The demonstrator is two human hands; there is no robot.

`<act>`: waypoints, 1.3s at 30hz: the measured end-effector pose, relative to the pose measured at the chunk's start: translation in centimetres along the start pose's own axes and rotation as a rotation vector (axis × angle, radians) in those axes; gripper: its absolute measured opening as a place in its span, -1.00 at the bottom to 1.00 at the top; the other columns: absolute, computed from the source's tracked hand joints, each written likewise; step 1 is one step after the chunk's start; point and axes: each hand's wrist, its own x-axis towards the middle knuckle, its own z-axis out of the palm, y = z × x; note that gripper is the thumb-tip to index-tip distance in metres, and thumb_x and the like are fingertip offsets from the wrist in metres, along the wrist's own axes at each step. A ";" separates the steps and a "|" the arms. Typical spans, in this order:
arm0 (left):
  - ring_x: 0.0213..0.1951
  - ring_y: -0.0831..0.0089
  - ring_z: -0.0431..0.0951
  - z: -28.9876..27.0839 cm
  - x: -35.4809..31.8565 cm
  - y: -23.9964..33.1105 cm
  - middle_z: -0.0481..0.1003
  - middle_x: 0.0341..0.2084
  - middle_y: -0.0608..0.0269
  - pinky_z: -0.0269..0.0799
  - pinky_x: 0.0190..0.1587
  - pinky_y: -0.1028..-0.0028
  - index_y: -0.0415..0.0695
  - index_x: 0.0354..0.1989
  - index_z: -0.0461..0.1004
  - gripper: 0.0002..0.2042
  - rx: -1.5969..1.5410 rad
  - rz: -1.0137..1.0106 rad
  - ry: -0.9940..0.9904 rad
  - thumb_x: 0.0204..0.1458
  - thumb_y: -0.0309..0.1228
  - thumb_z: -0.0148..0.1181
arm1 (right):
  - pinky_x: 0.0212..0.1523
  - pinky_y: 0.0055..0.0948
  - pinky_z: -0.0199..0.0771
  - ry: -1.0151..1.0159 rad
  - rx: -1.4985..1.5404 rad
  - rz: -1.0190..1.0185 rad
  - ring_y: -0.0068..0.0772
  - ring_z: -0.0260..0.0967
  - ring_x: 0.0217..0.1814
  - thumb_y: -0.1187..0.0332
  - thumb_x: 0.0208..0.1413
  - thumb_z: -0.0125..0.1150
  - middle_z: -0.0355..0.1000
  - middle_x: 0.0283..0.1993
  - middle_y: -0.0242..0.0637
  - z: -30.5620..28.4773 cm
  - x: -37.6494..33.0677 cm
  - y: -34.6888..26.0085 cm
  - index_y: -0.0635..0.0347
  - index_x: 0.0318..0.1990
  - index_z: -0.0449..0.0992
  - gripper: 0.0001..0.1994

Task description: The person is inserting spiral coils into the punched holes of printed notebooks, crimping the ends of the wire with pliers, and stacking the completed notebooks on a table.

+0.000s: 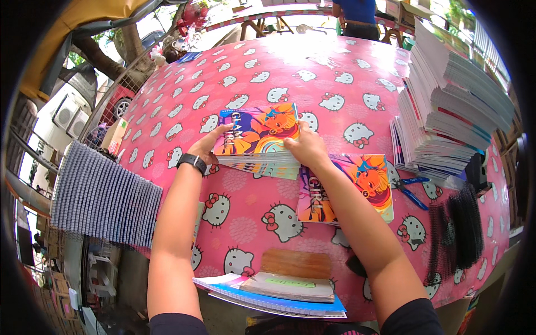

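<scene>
Both hands grip a thick stack of notebooks (259, 131) with a bright orange, purple and teal illustrated cover. My left hand (206, 146), a black watch on its wrist, closes on the stack's left edge. My right hand (308, 146) holds the right edge, thumb on top. Along the near side, the stack's layered page edges fan out slightly. Below my right forearm lies another notebook (368, 184) with the same cover, partly hidden by that arm. Blue-handled pliers (413, 192) rest to its right.
Tall piles of unbound pages (446, 111) stand at the right, with black binding wires (466, 229) nearer me. A row of spiral-bound notebooks (106, 195) sits at the left. Near the front edge are a blue notebook (279, 301) and a wooden block (296, 262) on the pink tablecloth (240, 195).
</scene>
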 end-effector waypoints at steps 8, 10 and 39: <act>-0.33 0.43 0.56 4.5 -8.3 3.6 0.50 -0.30 0.13 0.49 -0.19 0.46 -0.31 -0.08 0.30 -0.53 0.091 0.597 0.008 -0.23 -0.56 0.30 | 0.17 -0.26 0.25 -0.166 0.687 -0.117 -0.09 0.25 0.22 -0.13 -0.01 0.21 0.24 0.18 0.15 0.7 3.4 2.6 0.35 0.29 -0.03 -0.09; -0.27 0.41 0.54 4.4 -12.1 4.9 0.46 -0.23 0.12 0.49 -0.18 0.45 -0.30 0.03 0.18 -0.39 0.142 0.782 0.113 -0.26 -0.58 0.31 | 0.16 -0.27 0.25 -0.194 0.898 -0.186 -0.14 0.23 0.22 -0.10 -0.01 0.25 0.20 0.23 0.07 0.5 1.7 0.3 0.38 0.30 -0.07 -0.07; 0.12 0.35 0.28 4.3 -16.8 -5.3 0.22 0.17 0.18 0.29 0.03 0.31 -0.04 0.33 0.01 -0.33 0.215 0.579 -0.467 0.15 0.10 -0.14 | 0.06 -0.16 0.22 0.603 -0.219 -0.303 0.02 0.22 -0.02 0.16 -0.11 0.29 0.28 -0.13 -0.03 -9.5 -26.6 13.3 0.30 -0.05 0.29 -0.47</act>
